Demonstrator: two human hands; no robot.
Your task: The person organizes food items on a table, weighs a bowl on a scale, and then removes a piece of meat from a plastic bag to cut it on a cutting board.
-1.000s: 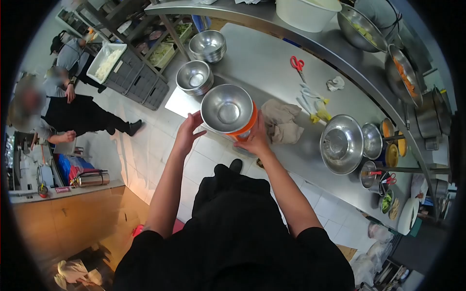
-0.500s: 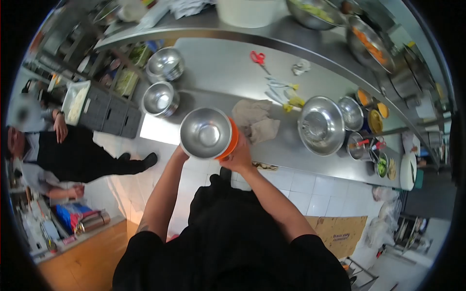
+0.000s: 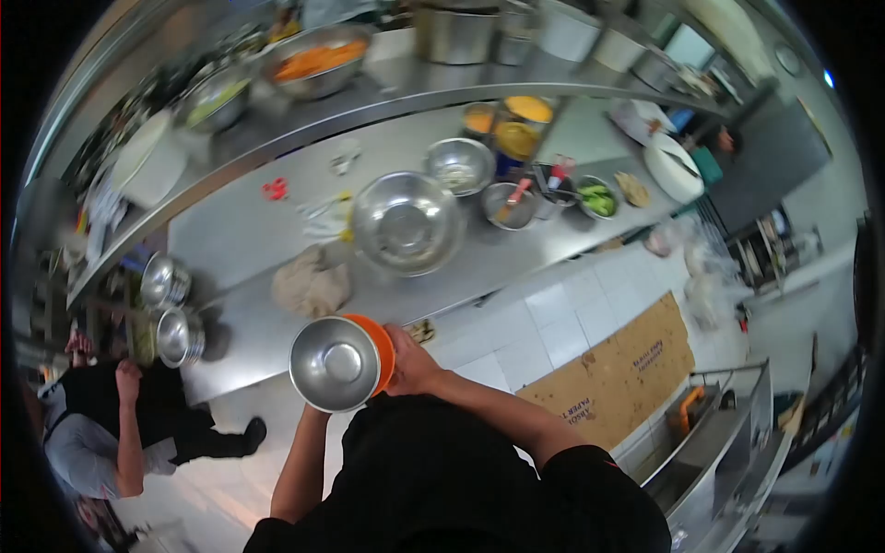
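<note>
The view has swung toward the cardboard (image 3: 619,370). The right hand (image 3: 414,361) still cups the orange container (image 3: 379,347) beside the steel bowl (image 3: 335,364); the left hand (image 3: 315,415), apparently underneath, I cannot tell.

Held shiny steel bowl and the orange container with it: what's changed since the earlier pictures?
The view has swung toward the person's right. The shiny steel bowl and orange container moved together along the counter, away from the stacked steel bowls. The right hand still holds the container; the left is now hidden behind the bowl. No release shows. The crumpled beige cloth stayed on the steel counter.
</note>
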